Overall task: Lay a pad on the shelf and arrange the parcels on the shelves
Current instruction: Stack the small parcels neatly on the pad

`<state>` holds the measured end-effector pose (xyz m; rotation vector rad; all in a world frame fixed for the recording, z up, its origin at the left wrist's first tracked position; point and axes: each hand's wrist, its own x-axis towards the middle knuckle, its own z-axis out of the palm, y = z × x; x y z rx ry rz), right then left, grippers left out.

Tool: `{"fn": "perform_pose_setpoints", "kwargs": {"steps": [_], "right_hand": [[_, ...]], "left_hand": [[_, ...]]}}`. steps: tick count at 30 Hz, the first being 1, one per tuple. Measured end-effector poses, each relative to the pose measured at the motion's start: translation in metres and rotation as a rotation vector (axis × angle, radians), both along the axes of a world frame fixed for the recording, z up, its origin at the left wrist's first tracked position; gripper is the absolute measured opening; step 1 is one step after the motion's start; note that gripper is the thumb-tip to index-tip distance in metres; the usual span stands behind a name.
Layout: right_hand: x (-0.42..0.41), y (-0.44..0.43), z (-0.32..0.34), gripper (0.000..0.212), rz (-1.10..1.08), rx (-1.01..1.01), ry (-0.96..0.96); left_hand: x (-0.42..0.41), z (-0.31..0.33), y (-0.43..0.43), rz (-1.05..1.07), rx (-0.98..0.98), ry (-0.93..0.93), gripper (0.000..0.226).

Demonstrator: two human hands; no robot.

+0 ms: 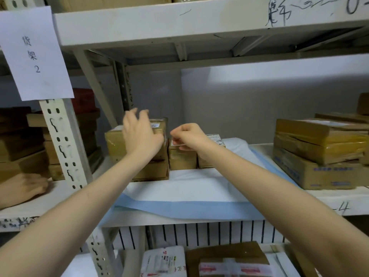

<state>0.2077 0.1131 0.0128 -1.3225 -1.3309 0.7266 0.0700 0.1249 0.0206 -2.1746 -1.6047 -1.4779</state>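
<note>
Head view: pad (179,192), white w/ blue border, lies flat on the middle shelf (339,198), and its front edge hangs a little over the shelf lip. At the pad's back left stands the big parcel (115,144). The small parcel (182,159) touches its right side, and a second small parcel (215,139) is just beside that one, partly hidden by the wrist. L hand (139,132) is open, fingers spread, palm against the big parcel's upper front. R hand (187,134) has fingers curled over the labelled top edge of the small parcel w/ thumb under, so it grips it. Stack of taped boxes (319,148) sits just beside the pad's right edge. Paper sign (36,52) w/ "2" hangs on the upright post (63,144). Left of the post, another person's hand (24,188) rests on the next shelf. Lower shelf holds more parcels (165,260).
</note>
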Motion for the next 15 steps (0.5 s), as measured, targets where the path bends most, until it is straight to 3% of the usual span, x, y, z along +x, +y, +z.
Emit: {"fn": "perform_pose_setpoints", "kwargs": {"steps": [4, 11, 15], "right_hand": [[0.027, -0.014, 0.001, 0.017, -0.076, 0.097, -0.003], [0.096, -0.052, 0.01, 0.016, -0.277, 0.339, -0.009], [0.137, -0.082, 0.013, 0.029, -0.423, 0.509, -0.121]], "left_hand": [[0.032, 0.002, -0.014, -0.189, 0.062, 0.054, 0.039], [0.102, 0.005, -0.037, -0.351, 0.051, 0.073, 0.037], [0.144, 0.009, -0.051, -0.452, 0.002, 0.091, 0.037]]}}
